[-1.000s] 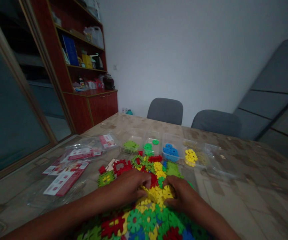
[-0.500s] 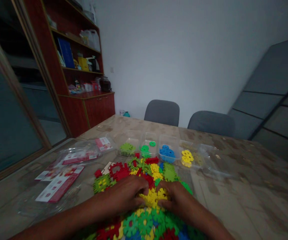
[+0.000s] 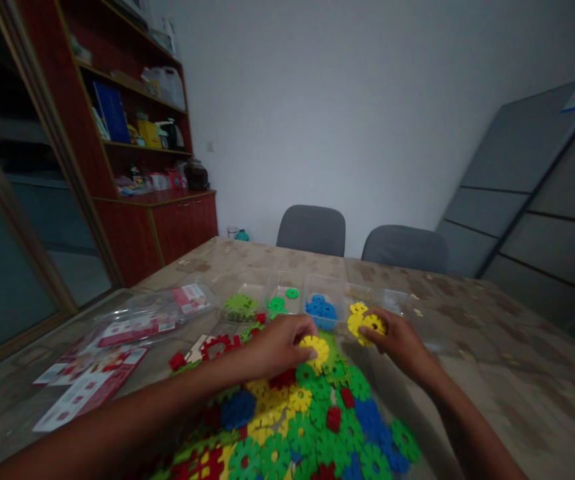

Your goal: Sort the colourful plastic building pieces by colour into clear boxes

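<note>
My left hand [image 3: 287,343] is closed on a yellow notched disc [image 3: 316,352] above the pile of plastic pieces. My right hand [image 3: 392,333] pinches another yellow disc [image 3: 374,326] at the tub holding yellow discs [image 3: 358,309]. Beneath and in front of my hands spreads a heap of green discs [image 3: 274,455], blue pieces [image 3: 238,409], yellow ones and red ones [image 3: 334,419]. Farther back, clear tubs hold light green pieces [image 3: 241,305], green discs [image 3: 292,293] and blue discs [image 3: 320,308].
Clear plastic packaging with red and white cards [image 3: 92,393] lies at the left of the patterned table [image 3: 487,347]. Two grey chairs [image 3: 311,230] stand behind it. A red wooden cabinet [image 3: 184,230] is at the back left.
My hands have moved apart, the right one forward and right to the yellow tub, the left one slightly forward. Each now holds a yellow disc. The view has shifted, showing more of the pile.
</note>
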`<action>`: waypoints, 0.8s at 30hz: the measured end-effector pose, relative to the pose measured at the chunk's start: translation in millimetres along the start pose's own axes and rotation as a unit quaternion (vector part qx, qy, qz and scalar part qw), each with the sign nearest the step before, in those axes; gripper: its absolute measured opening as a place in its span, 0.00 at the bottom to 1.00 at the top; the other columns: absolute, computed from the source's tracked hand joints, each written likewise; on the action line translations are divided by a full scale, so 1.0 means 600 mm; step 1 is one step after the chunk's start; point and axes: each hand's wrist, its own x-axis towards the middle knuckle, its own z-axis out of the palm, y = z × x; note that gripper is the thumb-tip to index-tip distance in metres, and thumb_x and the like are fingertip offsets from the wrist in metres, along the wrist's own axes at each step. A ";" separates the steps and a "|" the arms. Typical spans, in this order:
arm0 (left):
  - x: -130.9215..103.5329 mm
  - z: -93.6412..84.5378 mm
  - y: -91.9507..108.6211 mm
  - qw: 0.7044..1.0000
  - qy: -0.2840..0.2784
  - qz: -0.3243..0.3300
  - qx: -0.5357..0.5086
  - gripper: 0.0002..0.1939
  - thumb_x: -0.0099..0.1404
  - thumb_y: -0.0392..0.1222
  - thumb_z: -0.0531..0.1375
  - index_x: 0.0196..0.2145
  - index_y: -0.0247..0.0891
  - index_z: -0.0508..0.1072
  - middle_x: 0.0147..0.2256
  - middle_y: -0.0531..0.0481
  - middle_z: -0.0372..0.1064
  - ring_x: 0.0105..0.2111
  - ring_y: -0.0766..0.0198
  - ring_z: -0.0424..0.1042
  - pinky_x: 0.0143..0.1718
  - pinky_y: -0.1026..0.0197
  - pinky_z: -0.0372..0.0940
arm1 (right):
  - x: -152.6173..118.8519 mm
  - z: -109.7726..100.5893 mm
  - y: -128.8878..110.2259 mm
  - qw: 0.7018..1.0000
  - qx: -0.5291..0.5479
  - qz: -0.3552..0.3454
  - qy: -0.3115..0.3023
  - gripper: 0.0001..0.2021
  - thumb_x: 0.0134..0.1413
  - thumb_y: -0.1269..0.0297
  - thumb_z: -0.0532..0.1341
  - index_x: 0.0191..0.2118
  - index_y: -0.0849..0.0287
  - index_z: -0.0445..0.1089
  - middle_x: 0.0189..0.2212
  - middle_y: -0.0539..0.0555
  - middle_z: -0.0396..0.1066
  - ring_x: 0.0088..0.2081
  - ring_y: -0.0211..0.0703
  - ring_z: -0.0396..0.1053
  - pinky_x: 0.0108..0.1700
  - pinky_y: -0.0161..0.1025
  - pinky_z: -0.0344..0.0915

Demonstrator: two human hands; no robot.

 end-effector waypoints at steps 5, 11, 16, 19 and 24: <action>0.144 0.023 0.039 0.999 0.031 -0.003 0.036 0.08 0.62 0.36 0.64 0.39 0.34 0.73 0.34 0.51 0.71 0.35 0.60 0.71 0.35 0.60 0.66 | 0.025 -0.024 0.053 0.996 -0.001 0.046 0.082 0.19 0.49 0.54 0.56 0.42 0.63 0.71 0.26 0.56 0.75 0.22 0.47 0.72 0.27 0.42 0.67; 0.225 0.050 0.052 0.997 0.033 -0.020 0.071 0.16 0.71 0.45 0.59 0.53 0.36 0.69 0.51 0.43 0.68 0.45 0.55 0.72 0.45 0.48 0.71 | 0.027 -0.028 0.069 0.994 0.004 0.038 0.104 0.16 0.47 0.64 0.57 0.43 0.61 0.73 0.42 0.62 0.78 0.36 0.51 0.77 0.42 0.48 0.72; 0.166 0.014 0.041 0.997 0.002 0.012 0.076 0.10 0.67 0.33 0.60 0.46 0.31 0.73 0.42 0.46 0.74 0.43 0.58 0.73 0.46 0.56 0.68 | 0.018 -0.034 0.044 0.997 0.025 0.025 0.071 0.13 0.48 0.61 0.57 0.38 0.59 0.74 0.37 0.60 0.79 0.35 0.53 0.77 0.42 0.49 0.70; 0.087 -0.032 0.039 0.997 -0.039 0.030 0.068 0.08 0.65 0.31 0.60 0.42 0.33 0.75 0.36 0.50 0.75 0.37 0.62 0.73 0.41 0.62 0.66 | 0.003 -0.016 0.005 0.998 0.050 -0.017 -0.016 0.14 0.52 0.60 0.57 0.40 0.59 0.75 0.38 0.58 0.79 0.36 0.51 0.76 0.40 0.44 0.71; -0.078 -0.108 0.010 0.985 -0.091 0.012 0.143 0.06 0.63 0.37 0.64 0.39 0.39 0.75 0.37 0.52 0.74 0.37 0.60 0.71 0.39 0.62 0.62 | -0.050 0.055 -0.071 0.963 -0.036 -0.162 -0.214 0.10 0.59 0.66 0.56 0.37 0.58 0.75 0.33 0.54 0.77 0.35 0.46 0.72 0.39 0.40 0.67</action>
